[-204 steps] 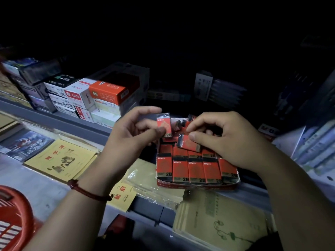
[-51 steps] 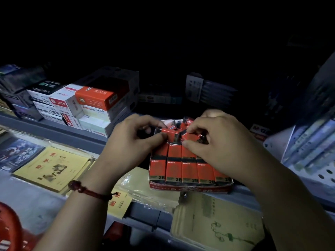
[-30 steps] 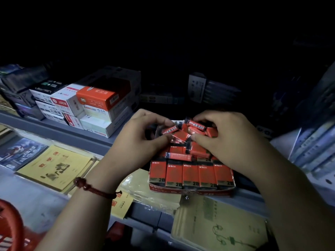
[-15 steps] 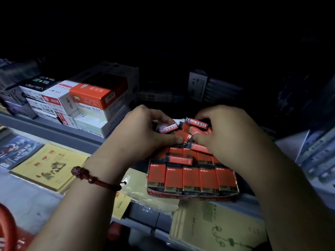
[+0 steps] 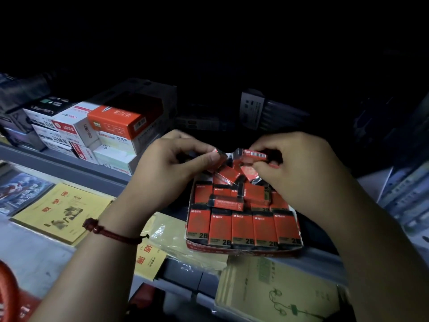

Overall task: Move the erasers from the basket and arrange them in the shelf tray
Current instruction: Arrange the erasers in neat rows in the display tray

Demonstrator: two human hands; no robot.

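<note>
A cardboard shelf tray [image 5: 241, 251] sits on the shelf edge, holding red-and-black 2B erasers [image 5: 242, 231]. Its front row stands neat; behind it several erasers lie loose and tilted, one [image 5: 226, 203] lying crosswise. My left hand [image 5: 169, 168] pinches an eraser [image 5: 219, 154] above the tray's back. My right hand [image 5: 299, 168] pinches another eraser [image 5: 255, 155], barcode side up, just beside it. The red basket [image 5: 9, 296] shows only at the bottom left corner.
Stacked stationery boxes [image 5: 102, 133] fill the shelf to the left of the tray. Yellow exercise books [image 5: 62, 212] and a plastic-wrapped pack [image 5: 176, 238] lie on the lower shelf. More notebooks [image 5: 278, 291] lie below the tray. Pen packs stand at the right.
Both hands have lifted from pressing into the loose pile; each now holds one eraser raised above the back of the tray. The view shifted slightly.
</note>
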